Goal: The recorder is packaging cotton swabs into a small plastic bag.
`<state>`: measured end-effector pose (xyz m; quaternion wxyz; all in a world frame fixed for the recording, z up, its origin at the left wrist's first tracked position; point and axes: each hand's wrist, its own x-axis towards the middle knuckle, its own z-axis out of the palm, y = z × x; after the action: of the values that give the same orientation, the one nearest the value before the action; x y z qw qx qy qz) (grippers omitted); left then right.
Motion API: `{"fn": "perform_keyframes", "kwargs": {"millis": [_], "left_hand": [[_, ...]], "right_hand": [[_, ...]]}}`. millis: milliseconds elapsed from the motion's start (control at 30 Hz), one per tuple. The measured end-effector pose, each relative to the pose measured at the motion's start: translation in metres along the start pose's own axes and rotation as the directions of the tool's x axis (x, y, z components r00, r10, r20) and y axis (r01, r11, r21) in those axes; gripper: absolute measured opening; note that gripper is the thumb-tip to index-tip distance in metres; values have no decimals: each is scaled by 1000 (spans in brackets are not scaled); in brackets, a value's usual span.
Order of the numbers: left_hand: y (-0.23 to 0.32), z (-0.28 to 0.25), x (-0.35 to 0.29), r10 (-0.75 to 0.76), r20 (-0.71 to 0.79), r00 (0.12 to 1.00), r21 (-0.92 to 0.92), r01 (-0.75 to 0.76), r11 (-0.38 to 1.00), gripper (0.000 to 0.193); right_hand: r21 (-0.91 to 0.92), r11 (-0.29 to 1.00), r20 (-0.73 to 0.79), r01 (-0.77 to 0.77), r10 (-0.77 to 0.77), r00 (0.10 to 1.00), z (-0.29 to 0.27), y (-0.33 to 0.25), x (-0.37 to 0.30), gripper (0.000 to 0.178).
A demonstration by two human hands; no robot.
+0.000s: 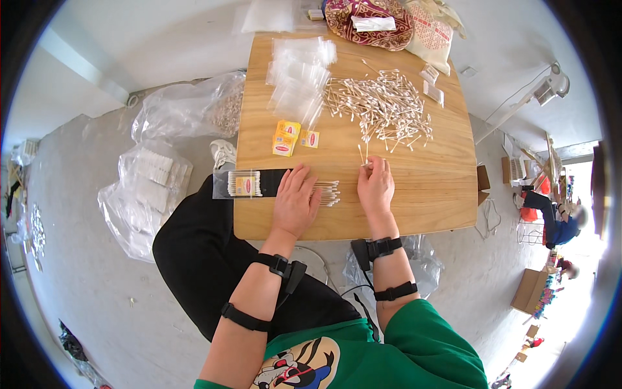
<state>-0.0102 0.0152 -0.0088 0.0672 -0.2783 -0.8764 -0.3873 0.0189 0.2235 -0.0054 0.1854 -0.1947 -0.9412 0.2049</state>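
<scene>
- A pale, plain wall [188,45] is running along past the far end of the bench [434,185], bending a bit toward the rim
- Bench itself is showing light wood grain and rounded corners
- Grey floor [146,324] is spreading out on both sides, kinda specky on the left
- A white pole [508,118] is slanting up on the right
- Brown cardboard box [529,292] is sitting further right
- Super bright light [586,279] is blowing out the far right edge

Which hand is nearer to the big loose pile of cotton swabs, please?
Right. The right hand is just on the near side of the pile; the left hand is farther off, to the left, beside a small group of swabs.
</scene>
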Motion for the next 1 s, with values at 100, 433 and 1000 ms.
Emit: {"fn": "perform_keyframes", "kwargs": {"millis": [100, 433, 1000], "left_hand": [[0, 1, 0, -10, -52, 999, -47, 8, 999, 27], [2, -2, 0, 28, -18, 999, -42, -29, 999, 23], [1, -13, 8, -320, -20, 947, -590, 247, 768, 55]], "right_hand": [[64, 998, 2, 3, -3, 1000, -2, 3, 2, 26], [194, 974, 72, 121, -137, 988, 0, -20, -12, 21], [735, 654, 204, -176, 34, 978, 17, -26, -14, 29]]}}
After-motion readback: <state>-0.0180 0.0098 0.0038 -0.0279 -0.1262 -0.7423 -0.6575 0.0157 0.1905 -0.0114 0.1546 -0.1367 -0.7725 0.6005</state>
